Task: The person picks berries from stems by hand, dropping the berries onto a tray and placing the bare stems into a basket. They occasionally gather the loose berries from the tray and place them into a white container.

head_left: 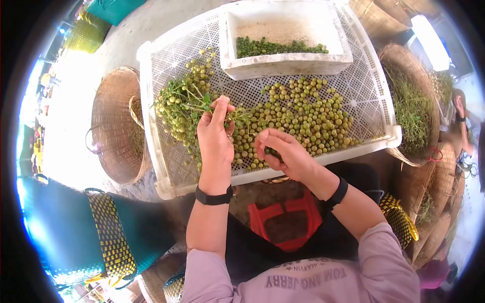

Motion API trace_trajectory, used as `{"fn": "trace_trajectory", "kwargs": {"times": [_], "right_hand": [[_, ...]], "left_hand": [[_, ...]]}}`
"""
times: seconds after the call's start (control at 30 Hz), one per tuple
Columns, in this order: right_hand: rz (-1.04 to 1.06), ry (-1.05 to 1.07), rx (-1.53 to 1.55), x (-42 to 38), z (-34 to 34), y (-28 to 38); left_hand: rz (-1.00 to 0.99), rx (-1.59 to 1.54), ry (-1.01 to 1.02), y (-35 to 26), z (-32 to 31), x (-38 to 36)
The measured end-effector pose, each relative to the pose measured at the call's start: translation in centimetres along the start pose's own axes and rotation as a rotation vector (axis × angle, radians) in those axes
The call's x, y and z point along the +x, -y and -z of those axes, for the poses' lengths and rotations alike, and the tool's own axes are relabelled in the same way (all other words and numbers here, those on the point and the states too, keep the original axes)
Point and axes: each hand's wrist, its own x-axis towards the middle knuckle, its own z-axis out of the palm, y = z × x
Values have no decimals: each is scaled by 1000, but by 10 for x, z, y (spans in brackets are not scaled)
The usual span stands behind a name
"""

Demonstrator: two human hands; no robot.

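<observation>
My left hand (214, 135) is closed in a pinch on a bunch of thin green stems with round berries (191, 96), over the left half of a white perforated plastic tray (157, 169). To its right, my right hand (289, 154) hovers low over the tray's near side, fingers curled inward. Something dark green shows under those fingers, too hidden to name. Loose yellow-green berries (316, 113) spread across the middle and right of the tray. More stemmed berries lie heaped beyond my left hand.
A white foam box (288, 65) holding small dark green berries (278, 48) stands on the tray's far side. Wicker baskets flank the tray, one at left (108, 121), another with green stalks (411, 116) at right. Below are a red stool (256, 219) and a teal bag (65, 227).
</observation>
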Motion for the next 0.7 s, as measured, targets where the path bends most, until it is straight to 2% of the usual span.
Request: {"fn": "trace_trajectory", "kwargs": {"times": [0.17, 0.3, 0.37, 0.47, 0.7], "right_hand": [[215, -33, 26, 10, -2, 1], [215, -69, -27, 6, -7, 5], [230, 75, -57, 7, -1, 3], [186, 130, 19, 5, 1, 2], [134, -4, 76, 9, -2, 2]], "left_hand": [[26, 19, 103, 4, -9, -13], [88, -75, 121, 13, -6, -5], [122, -117, 83, 9, -1, 0], [115, -163, 26, 6, 1, 2], [80, -64, 191, 13, -13, -16]]}}
